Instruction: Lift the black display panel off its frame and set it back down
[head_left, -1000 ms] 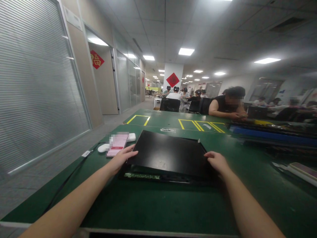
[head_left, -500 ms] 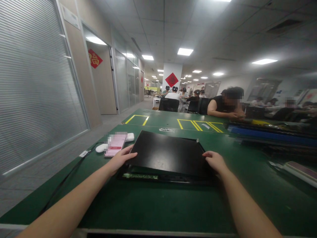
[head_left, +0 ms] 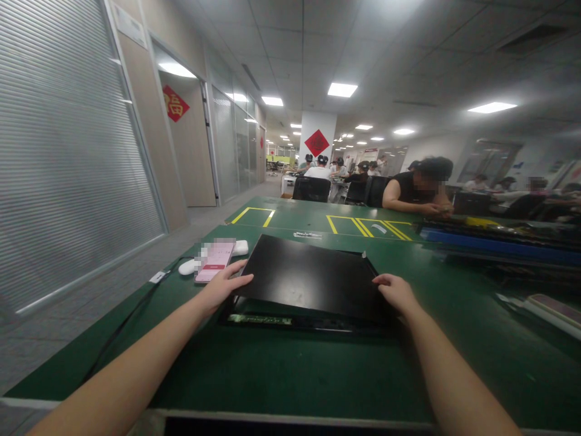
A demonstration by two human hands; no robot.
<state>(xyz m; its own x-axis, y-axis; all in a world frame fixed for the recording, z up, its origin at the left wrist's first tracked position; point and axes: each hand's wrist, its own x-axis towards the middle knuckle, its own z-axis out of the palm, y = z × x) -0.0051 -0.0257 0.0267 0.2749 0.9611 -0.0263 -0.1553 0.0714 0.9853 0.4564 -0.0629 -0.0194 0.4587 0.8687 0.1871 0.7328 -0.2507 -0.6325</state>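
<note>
A flat black display panel [head_left: 304, 275] lies tilted over a dark frame, its near edge raised above it. Along the near side of this frame [head_left: 336, 326] runs a narrow green circuit board [head_left: 261, 319]. My left hand [head_left: 224, 284] grips the panel's left edge, thumb on top and the other fingers partly hidden at the side. At the right edge, my right hand [head_left: 397, 293] pinches the panel between thumb and fingers. A small pale tab [head_left: 364, 255] shows near the far right corner.
Left of the panel lie a pink-screened phone [head_left: 218, 260], a white rounded object [head_left: 186, 267] and a black cable [head_left: 122, 321] on the green table [head_left: 290, 375]. Blue-edged stacked parts [head_left: 490, 242] stand at right, near a seated person [head_left: 415, 188]. Yellow tape [head_left: 363, 227] marks the far side.
The view has shifted slightly. Both hands keep their hold on the panel, which stays nearly in place above the frame.
</note>
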